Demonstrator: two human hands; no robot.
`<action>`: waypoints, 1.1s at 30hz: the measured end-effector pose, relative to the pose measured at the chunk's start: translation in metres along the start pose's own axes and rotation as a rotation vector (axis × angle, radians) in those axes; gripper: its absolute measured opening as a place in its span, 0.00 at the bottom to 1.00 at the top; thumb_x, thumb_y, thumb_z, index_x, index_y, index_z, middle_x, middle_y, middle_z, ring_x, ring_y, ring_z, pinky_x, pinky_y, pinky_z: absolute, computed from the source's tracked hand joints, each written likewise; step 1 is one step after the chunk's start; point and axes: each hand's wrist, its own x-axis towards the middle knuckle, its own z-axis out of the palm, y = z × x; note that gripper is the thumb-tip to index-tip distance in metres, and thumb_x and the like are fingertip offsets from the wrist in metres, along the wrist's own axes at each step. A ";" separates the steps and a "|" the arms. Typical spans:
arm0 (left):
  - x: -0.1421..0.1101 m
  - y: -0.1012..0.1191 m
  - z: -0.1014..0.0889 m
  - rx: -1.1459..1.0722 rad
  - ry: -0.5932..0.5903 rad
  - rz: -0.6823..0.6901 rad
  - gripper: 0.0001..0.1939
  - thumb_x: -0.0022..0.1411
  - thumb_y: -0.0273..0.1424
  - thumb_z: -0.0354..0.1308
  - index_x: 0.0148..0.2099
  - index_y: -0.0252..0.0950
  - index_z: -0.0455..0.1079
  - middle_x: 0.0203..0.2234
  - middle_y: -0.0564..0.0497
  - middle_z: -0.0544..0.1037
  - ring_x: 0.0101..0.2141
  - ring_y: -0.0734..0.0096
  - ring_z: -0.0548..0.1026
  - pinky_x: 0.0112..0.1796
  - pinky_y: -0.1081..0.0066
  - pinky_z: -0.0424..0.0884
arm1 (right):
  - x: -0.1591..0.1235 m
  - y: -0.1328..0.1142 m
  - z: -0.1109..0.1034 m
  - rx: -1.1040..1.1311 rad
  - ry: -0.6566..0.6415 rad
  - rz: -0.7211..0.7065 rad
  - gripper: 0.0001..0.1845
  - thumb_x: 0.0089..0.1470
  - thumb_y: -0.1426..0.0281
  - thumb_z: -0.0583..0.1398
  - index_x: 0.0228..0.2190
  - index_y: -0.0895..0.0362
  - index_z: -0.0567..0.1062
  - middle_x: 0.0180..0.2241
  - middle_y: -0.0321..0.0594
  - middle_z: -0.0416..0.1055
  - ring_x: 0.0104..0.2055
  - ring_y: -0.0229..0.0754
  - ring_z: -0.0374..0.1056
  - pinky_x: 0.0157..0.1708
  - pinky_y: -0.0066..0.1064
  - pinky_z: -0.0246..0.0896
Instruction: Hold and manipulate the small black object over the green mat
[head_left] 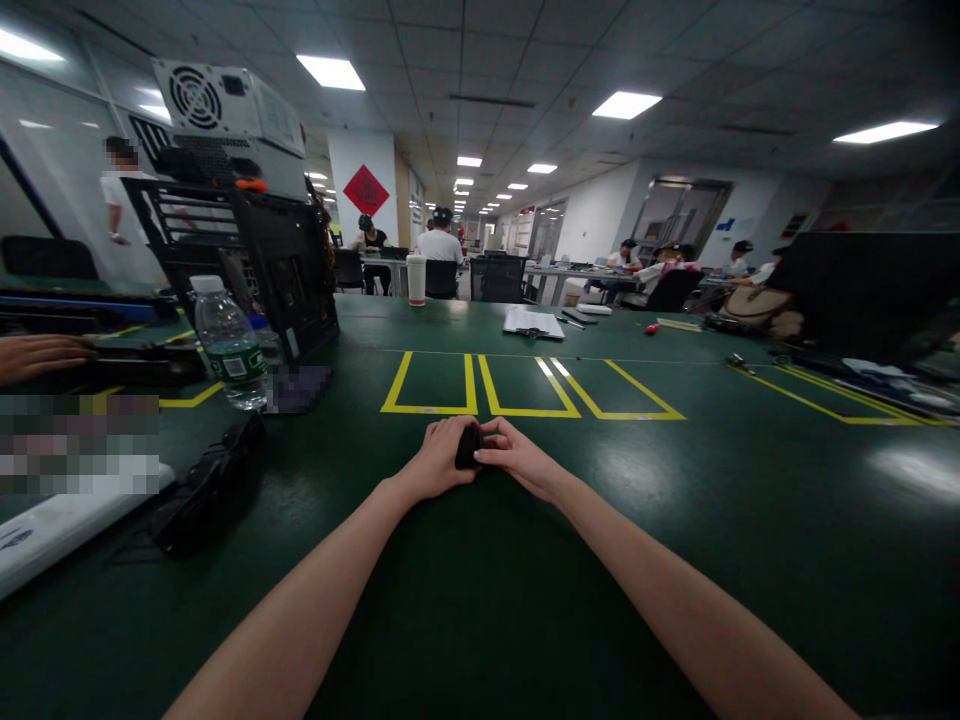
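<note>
In the head view, a small black object [468, 447] with a rounded edge is between my hands, low over the green table [525, 530]. I cannot make out its kind. My left hand [437, 455] is wrapped round its left side, thumb toward me. From the other side, my right hand [517, 457] pinches its right edge with thumb and fingers. Part of the object is hidden behind the fingers. Just beyond both hands lie yellow tape outlines [442, 409] on the tabletop.
To the left stand a water bottle [234, 350], an open computer case [289, 260] with a power supply [225, 105] on top, and black glasses [206, 485]. Another person's hand [45, 355] rests at far left. A white cup [416, 280] and clipboard [532, 323] are farther back.
</note>
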 end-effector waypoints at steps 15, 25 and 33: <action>0.000 0.000 -0.001 0.001 -0.001 0.003 0.31 0.44 0.29 0.60 0.50 0.38 0.51 0.44 0.47 0.64 0.45 0.60 0.63 0.47 0.59 0.54 | 0.001 0.000 0.000 -0.021 0.003 0.023 0.16 0.40 0.70 0.62 0.34 0.56 0.66 0.36 0.38 0.66 0.41 0.41 0.63 0.43 0.38 0.57; 0.000 0.000 0.000 -0.009 0.005 0.001 0.31 0.44 0.29 0.60 0.50 0.39 0.51 0.43 0.48 0.65 0.45 0.61 0.63 0.47 0.60 0.55 | 0.002 0.000 0.007 -0.020 0.060 0.012 0.14 0.45 0.63 0.59 0.34 0.55 0.64 0.34 0.37 0.65 0.40 0.40 0.63 0.43 0.36 0.56; -0.001 0.001 -0.002 -0.013 -0.004 -0.004 0.31 0.44 0.29 0.60 0.50 0.39 0.51 0.43 0.47 0.64 0.45 0.59 0.63 0.47 0.58 0.54 | 0.002 -0.001 0.004 -0.067 0.042 0.034 0.14 0.43 0.63 0.59 0.32 0.57 0.66 0.34 0.38 0.65 0.38 0.39 0.62 0.37 0.33 0.57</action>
